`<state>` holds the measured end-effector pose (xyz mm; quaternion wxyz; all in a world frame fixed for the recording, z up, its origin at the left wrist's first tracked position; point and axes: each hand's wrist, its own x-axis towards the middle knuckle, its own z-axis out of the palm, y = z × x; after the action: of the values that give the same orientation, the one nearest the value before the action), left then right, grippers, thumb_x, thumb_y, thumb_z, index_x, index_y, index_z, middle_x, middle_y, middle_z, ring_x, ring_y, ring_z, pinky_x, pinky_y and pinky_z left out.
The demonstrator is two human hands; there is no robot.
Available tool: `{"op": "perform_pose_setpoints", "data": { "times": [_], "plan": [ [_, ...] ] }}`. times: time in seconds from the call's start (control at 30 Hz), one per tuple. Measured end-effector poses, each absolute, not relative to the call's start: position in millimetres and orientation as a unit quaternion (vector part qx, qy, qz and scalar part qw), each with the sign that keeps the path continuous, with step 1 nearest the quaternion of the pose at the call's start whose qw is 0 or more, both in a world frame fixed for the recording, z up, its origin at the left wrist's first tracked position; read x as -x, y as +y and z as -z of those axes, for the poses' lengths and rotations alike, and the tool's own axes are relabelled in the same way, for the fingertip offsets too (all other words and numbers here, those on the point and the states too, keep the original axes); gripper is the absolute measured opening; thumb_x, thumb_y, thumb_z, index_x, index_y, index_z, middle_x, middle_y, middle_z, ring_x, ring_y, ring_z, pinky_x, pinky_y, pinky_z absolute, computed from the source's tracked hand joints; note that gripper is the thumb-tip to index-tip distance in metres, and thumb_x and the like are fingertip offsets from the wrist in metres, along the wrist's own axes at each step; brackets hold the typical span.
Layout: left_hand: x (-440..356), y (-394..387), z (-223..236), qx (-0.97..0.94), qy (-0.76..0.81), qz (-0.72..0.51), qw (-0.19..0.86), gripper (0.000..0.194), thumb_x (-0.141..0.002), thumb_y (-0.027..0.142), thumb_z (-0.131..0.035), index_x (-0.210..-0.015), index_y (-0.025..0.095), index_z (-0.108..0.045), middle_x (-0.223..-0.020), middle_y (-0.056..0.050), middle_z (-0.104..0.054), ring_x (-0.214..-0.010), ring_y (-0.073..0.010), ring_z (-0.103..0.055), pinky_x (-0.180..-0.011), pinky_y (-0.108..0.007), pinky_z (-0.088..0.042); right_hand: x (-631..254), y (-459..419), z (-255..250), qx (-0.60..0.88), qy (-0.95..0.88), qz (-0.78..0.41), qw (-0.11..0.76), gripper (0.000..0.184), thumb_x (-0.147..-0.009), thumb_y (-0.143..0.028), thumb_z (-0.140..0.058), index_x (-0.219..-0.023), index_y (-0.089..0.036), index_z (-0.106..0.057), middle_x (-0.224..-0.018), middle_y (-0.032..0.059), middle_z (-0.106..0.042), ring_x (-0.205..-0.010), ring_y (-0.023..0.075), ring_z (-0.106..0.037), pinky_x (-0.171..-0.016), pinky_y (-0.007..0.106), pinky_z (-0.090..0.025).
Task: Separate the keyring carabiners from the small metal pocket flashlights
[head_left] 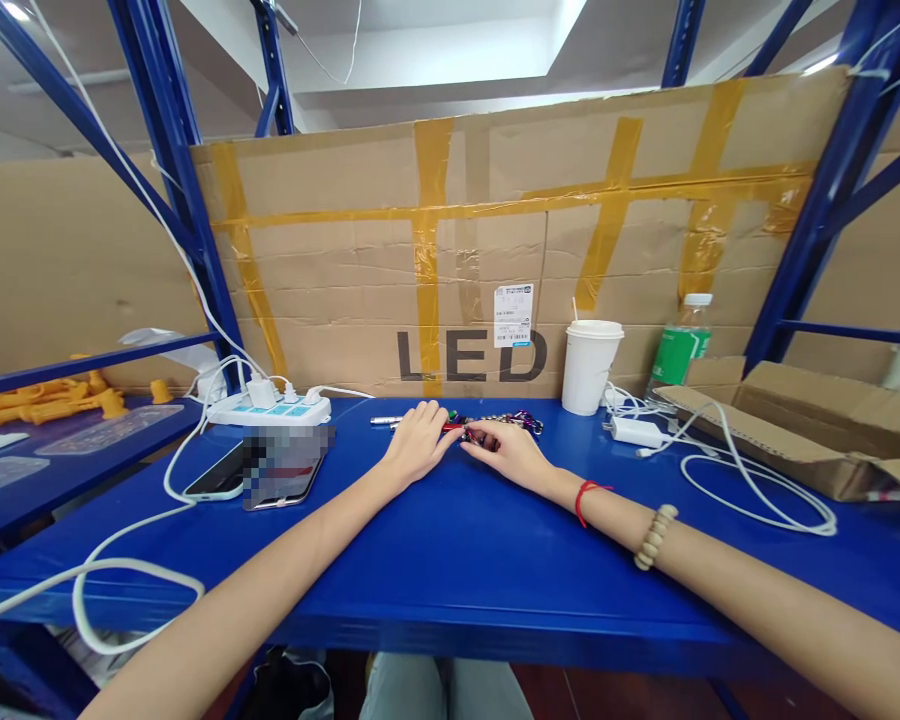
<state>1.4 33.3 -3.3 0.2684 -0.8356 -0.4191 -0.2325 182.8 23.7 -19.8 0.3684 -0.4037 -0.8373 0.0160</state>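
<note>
At the back middle of the blue shelf, my left hand (418, 445) is closed palm-down over a slim red, pen-like thing (452, 427). Silver rod-shaped ends (384, 421) stick out past its left side. My right hand (511, 452), with a red string and a beaded bracelet on the wrist, meets it from the right. Its fingers are curled and pinched close to the red thing's right end; what they grip is mostly hidden. Just behind the right hand lies a bundle of small, shiny, dark multicoloured pieces (523, 421), too small to make out.
Two phones (289, 485) and a power strip (270, 408) with plugs are at left. To the right stand a white paper cup (592, 365), a green-labelled bottle (679, 350), a charger (636, 431) with coiled white cable and a cardboard box (795, 440). A cardboard sheet (345, 290) walls the back.
</note>
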Motion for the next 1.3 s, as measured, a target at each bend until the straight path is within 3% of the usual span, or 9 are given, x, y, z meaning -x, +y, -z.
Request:
{"op": "perform_pose_setpoints", "data": {
  "times": [0.13,0.27,0.5,0.73,0.93,1.17,1.3],
  "plan": [
    [-1.1,35.8,5.3,0.822,-0.460,0.234,0.240,0.035,-0.091,0.040,-0.025,-0.083,0.017,-0.050,-0.087,-0.006,-0.054,-0.082,-0.0190,-0.049,-0.071,-0.030,-0.036,-184.2,25.5,20.0,0.397,-0.841,-0.012,0.367,0.033,-0.086,-0.041,-0.042,-0.106,-0.021,-0.060,-0.084,0.0029,-0.065,-0.067,0.0131,-0.057,-0.062,0.024,-0.042],
    [-0.1,39.7,7.6,0.828,-0.453,0.229,0.239,0.040,-0.091,0.043,-0.025,-0.080,0.017,-0.053,-0.084,-0.005,-0.054,-0.080,-0.0180,-0.050,-0.070,-0.030,-0.037,-189.6,27.9,18.3,0.386,-0.847,-0.020,0.364,0.035,-0.091,-0.036,-0.033,-0.115,-0.024,-0.056,-0.077,0.0016,-0.062,-0.068,0.0131,-0.057,-0.065,0.025,-0.043],
    [1.0,43.8,8.2,0.862,-0.388,0.230,0.230,0.042,-0.091,0.042,-0.025,-0.081,0.016,-0.056,-0.080,-0.004,-0.054,-0.075,-0.0159,-0.052,-0.069,-0.029,-0.041,-194.6,28.9,16.9,0.382,-0.840,0.000,0.385,0.034,-0.090,-0.035,-0.036,-0.115,-0.024,-0.057,-0.079,0.0022,-0.060,-0.072,0.0134,-0.055,-0.069,0.026,-0.043],
    [1.0,42.2,7.6,0.900,-0.329,0.256,0.131,0.025,-0.093,0.028,-0.026,-0.098,0.017,-0.048,-0.092,-0.005,-0.058,-0.084,-0.0156,-0.056,-0.074,-0.029,-0.044,-192.5,23.2,13.7,0.363,-0.839,-0.008,0.406,0.033,-0.089,-0.035,-0.038,-0.116,-0.027,-0.057,-0.086,0.0021,-0.058,-0.074,0.0126,-0.055,-0.069,0.025,-0.043],
    [1.0,38.8,7.6,0.904,-0.324,0.266,0.079,0.024,-0.093,0.024,-0.024,-0.107,0.018,-0.042,-0.102,-0.006,-0.056,-0.093,-0.0153,-0.055,-0.082,-0.030,-0.044,-192.9,25.3,14.4,0.346,-0.843,-0.009,0.411,0.029,-0.087,-0.033,-0.043,-0.109,-0.028,-0.061,-0.090,0.0024,-0.060,-0.078,0.0139,-0.056,-0.071,0.026,-0.044],
    [0.8,32.0,3.3,0.889,-0.357,0.273,0.084,0.029,-0.092,0.032,-0.022,-0.086,0.019,-0.048,-0.085,-0.002,-0.054,-0.076,-0.0140,-0.055,-0.069,-0.026,-0.044,-192.7,24.6,16.1,0.328,-0.848,0.033,0.415,0.026,-0.086,-0.034,-0.045,-0.102,-0.027,-0.065,-0.095,0.0034,-0.059,-0.079,0.0136,-0.057,-0.071,0.026,-0.046],
    [-0.3,32.6,4.5,0.876,-0.362,0.307,0.081,0.029,-0.092,0.030,-0.024,-0.078,0.019,-0.047,-0.077,-0.001,-0.056,-0.070,-0.0138,-0.055,-0.063,-0.025,-0.041,-189.8,16.3,13.1,0.350,-0.843,0.053,0.404,0.035,-0.089,-0.034,-0.039,-0.120,-0.028,-0.051,-0.095,0.0024,-0.059,-0.066,0.0099,-0.056,-0.061,0.023,-0.046]
  ]
}}
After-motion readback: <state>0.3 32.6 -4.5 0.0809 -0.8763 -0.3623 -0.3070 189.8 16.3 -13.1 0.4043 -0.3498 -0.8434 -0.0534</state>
